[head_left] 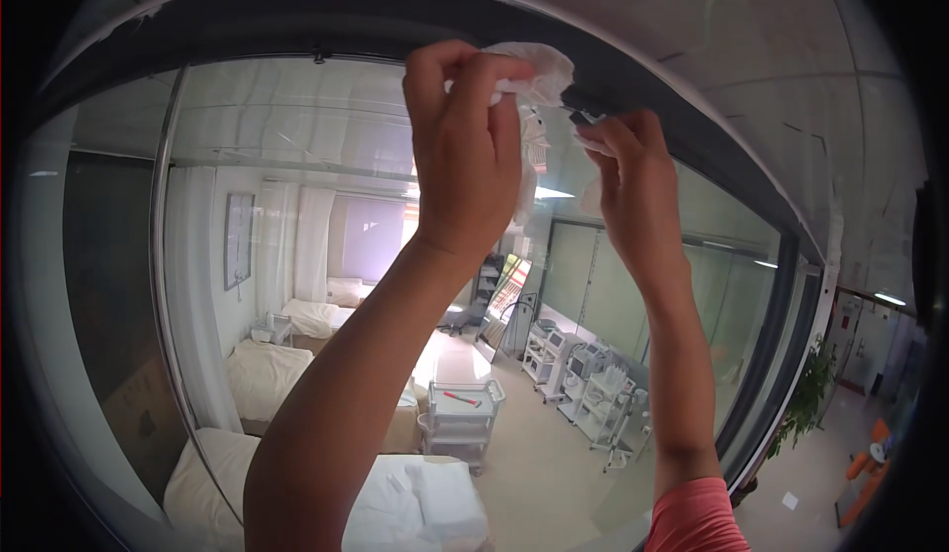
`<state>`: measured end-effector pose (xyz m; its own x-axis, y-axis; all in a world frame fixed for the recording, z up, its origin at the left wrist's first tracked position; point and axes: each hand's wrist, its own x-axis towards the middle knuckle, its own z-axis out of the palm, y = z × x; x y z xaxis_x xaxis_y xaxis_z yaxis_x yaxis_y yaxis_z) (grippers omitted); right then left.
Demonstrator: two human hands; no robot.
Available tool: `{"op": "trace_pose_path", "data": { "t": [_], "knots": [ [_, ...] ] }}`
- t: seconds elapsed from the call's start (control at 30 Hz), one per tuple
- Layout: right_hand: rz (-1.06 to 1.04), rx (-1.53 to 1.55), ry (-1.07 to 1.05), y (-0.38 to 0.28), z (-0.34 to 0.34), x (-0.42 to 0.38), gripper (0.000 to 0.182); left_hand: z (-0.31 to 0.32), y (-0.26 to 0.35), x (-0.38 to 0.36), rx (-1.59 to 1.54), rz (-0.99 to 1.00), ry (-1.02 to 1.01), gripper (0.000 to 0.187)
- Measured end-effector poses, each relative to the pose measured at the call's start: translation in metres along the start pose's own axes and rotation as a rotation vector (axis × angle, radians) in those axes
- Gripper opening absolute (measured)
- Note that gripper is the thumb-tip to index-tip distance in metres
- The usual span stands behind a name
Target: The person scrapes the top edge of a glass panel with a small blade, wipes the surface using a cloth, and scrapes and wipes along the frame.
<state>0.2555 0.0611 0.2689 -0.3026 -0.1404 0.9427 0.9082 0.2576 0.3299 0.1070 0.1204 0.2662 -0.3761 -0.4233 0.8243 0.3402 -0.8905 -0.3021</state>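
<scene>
Both arms are raised to the dark top frame (386, 20) of a large glass pane. My left hand (463, 147) is closed on a white cloth (544, 76), which it holds near the frame's lower edge. To the right, my right hand (638, 181) has its fingers pinched together round a small white piece beside a thin dark item (581, 115) at the frame. Whether that white piece belongs to the same cloth cannot be made out. The two hands are apart.
Through the glass show beds (262, 379), a white trolley (462, 414) with a red item, and wheeled equipment (583, 369). A metal upright (158, 246) stands at the left. Outside the right frame are a green plant (806, 394) and an orange object (870, 468).
</scene>
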Motion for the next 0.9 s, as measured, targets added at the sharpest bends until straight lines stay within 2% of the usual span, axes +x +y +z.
{"op": "trace_pose_path", "data": {
  "t": [0.13,0.17,0.27,0.3,0.33,0.43,0.57,0.7,0.9],
  "knots": [
    [0.025,0.079,0.068,0.012,0.002,-0.010,0.017,-0.004,0.002,0.000,0.005,-0.016,-0.019,0.021],
    [0.093,0.107,0.040,0.012,0.001,-0.010,0.020,-0.005,0.003,0.000,-0.006,-0.024,-0.030,0.021],
    [0.024,0.043,0.041,0.001,0.005,-0.003,0.020,-0.003,0.000,0.001,0.023,0.026,-0.016,0.021],
    [-0.026,0.068,0.045,0.000,0.006,-0.003,0.020,-0.003,0.002,0.000,-0.004,-0.022,-0.023,0.021],
    [-0.010,0.084,0.051,0.005,0.004,-0.007,0.020,-0.004,0.005,0.001,-0.026,-0.065,-0.027,0.021],
    [0.018,0.137,0.094,0.020,0.001,-0.014,0.022,-0.002,0.003,0.000,-0.006,0.003,-0.015,0.022],
    [-0.053,0.086,0.059,0.016,0.008,-0.009,0.025,-0.005,0.005,0.000,-0.013,-0.039,-0.053,0.021],
    [0.021,0.087,0.099,0.030,0.000,-0.021,0.019,-0.007,0.006,0.000,-0.002,-0.037,-0.069,0.022],
    [-0.013,0.038,0.096,0.032,-0.001,-0.012,0.018,-0.004,0.004,-0.001,-0.042,-0.050,-0.067,0.021]
  ]
}}
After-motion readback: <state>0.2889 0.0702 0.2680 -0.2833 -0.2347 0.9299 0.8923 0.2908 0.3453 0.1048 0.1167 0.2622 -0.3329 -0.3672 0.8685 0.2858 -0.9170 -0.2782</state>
